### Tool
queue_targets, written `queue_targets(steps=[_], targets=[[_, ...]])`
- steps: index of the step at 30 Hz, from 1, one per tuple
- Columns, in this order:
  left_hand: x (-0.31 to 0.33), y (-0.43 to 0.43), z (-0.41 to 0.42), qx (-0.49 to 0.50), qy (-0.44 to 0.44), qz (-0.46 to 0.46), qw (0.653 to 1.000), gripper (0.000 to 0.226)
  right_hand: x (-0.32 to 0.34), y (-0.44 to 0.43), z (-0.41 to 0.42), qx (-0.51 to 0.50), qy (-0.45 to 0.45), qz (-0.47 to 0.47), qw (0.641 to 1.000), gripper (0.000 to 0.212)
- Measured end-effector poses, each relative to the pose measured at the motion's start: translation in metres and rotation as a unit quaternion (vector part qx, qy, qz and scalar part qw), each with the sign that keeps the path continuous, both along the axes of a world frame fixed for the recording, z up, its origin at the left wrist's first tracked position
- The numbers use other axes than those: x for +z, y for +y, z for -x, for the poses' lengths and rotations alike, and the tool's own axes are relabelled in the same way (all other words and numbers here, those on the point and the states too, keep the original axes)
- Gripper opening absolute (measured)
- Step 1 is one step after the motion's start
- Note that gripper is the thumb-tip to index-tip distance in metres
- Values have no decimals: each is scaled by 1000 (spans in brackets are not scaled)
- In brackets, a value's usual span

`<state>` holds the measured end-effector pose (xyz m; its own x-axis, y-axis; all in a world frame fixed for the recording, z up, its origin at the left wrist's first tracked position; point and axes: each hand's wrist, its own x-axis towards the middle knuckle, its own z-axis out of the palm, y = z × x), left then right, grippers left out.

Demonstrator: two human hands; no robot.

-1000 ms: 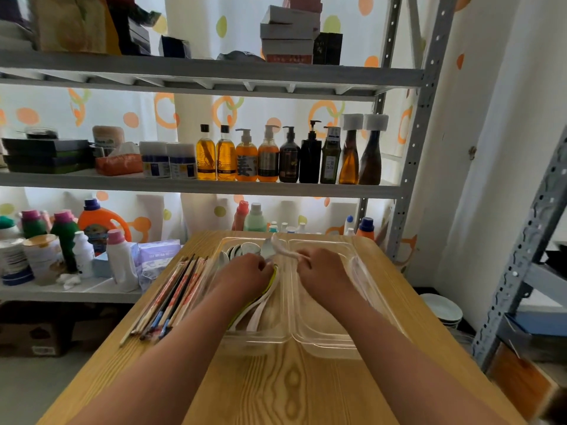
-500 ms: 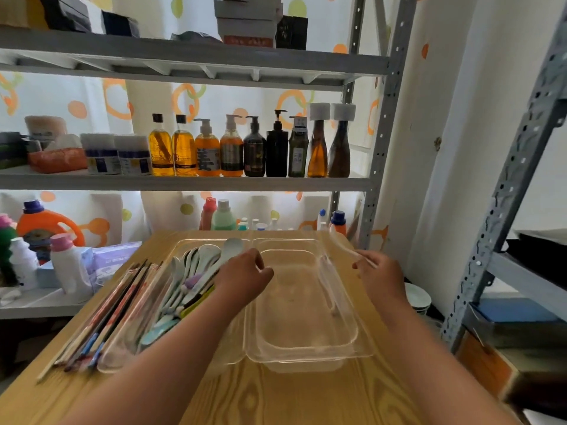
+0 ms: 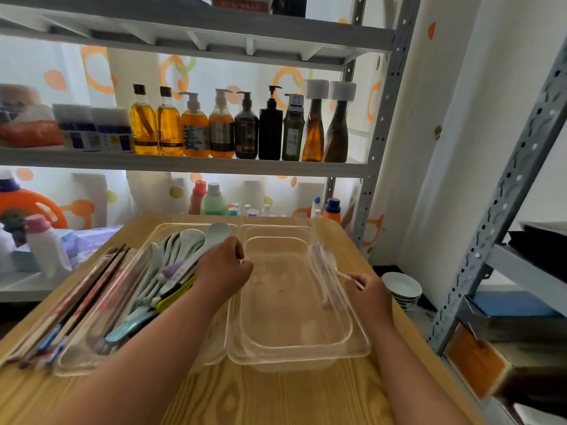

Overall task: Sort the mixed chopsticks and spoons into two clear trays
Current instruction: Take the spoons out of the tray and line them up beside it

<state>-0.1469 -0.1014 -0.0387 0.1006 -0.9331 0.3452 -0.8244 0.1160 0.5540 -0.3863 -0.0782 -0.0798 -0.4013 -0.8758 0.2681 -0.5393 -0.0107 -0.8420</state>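
Note:
Two clear trays stand side by side on the wooden table. The left tray (image 3: 144, 259) holds several pale spoons (image 3: 181, 243). Nothing lies inside the right tray (image 3: 276, 305). A bundle of chopsticks (image 3: 76, 302) rests on the table to the left of the trays. My left hand (image 3: 224, 268) hovers over the seam between the trays, fingers curled round the handle of a pale grey spoon (image 3: 218, 232). Over the right tray's right rim, my right hand (image 3: 366, 291) pinches the end of a thin pale utensil (image 3: 322, 271); I cannot tell what kind it is.
A metal shelf unit behind the table carries bottles (image 3: 221, 127) and detergent containers (image 3: 46, 246). A stack of bowls (image 3: 402, 286) sits low to the right of the table. Another metal rack (image 3: 506, 210) stands at the far right.
My right hand has moved from the middle of the trays to the right tray's right rim, carrying the pale utensil. My left hand has stayed near the seam between the trays.

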Motion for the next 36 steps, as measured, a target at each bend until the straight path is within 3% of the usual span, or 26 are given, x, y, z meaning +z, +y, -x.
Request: queue_targets(steps=[9,19,30,36], targets=[[2,3,-1,-10,2,0,1000,12,3,0,-1,73,96,-70,990,17],[1,3,-1,-13,0,6,1000,11,9,-3,-2,128,66,-91,985,36],[1,3,-1,-19,-2,13,1000,11,6,-11,-3,160,92,-44,982,21],[1,4,-1,-24,0,9,1000,12,3,-11,0,185,50,-34,981,15]])
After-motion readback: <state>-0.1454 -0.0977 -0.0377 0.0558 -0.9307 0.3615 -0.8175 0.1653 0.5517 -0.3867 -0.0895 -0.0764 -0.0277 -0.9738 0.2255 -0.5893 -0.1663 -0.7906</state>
